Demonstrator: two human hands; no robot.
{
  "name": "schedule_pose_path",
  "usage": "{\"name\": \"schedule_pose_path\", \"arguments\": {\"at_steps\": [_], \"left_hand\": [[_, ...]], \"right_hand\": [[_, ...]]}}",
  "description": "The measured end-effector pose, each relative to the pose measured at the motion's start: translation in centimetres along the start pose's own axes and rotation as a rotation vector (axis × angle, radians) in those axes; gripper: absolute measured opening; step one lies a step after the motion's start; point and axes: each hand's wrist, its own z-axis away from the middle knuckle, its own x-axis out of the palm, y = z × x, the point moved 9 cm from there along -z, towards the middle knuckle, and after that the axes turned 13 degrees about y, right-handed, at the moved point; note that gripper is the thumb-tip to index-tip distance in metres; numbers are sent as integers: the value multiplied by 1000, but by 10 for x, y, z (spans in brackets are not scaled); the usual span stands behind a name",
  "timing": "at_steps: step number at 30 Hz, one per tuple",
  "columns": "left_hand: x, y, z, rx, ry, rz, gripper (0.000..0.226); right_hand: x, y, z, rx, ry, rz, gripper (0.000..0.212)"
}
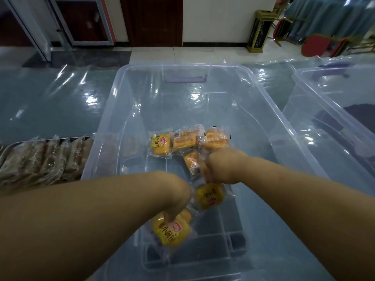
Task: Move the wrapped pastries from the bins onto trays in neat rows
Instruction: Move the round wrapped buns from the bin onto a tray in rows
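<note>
Both hands are down inside the clear bin (203, 66) in the middle of the frame. The left hand (177, 196) has its fingers curled down onto the yellow pastry (172, 234) at the lower centre, pinching its wrapper. The right hand (223, 166) is closed round an upright pastry (192, 160) just above, though blur hides how the fingers lie. Between the two hands a loose pastry (210, 196) lies on the bin floor, and a cluster of three pastries (185, 138) sits further up the frame, touching one another. So about six remain in this bin. At the left edge a tray (6, 151) on the counter (50, 102) already carries tight rows of darker wrapped pastries (46, 159). A second bin (334, 92) stands at the right; what it holds I cannot tell. I judge the job well advanced, with this last handful still to be laid out in rows.
</note>
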Motion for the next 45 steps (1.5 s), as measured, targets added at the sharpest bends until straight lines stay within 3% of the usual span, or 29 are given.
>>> {"name": "schedule_pose_path", "arguments": {"at_steps": [4,9,15,21,25,28,32,38,45], "left_hand": [[-34,-35,25,-179,179,49,37],[-76,-79,75,-401,486,177,23],[-102,-110,160,-592,946,462,37],[-97,-132,254,-684,1355,632,38],[-66,-144,320,-735,1519,680,37],[-23,-151,372,-791,1576,714,35],[57,-158,440,-911,1511,696,35],[188,-171,525,-996,1494,863,35],[313,-183,565,-1106,1389,1052,32]], "right_hand": [[-39,18,2,127,156,14,16],[-100,42,17,281,409,-86,23],[-173,61,56,408,756,-260,13],[-233,19,97,343,1051,-376,13],[-260,-47,112,246,1169,-427,7],[-268,-112,116,158,1213,-477,6],[-264,-205,115,88,1214,-560,8],[-231,-345,85,20,1080,-655,8],[-190,-471,44,-43,935,-705,19]]}}
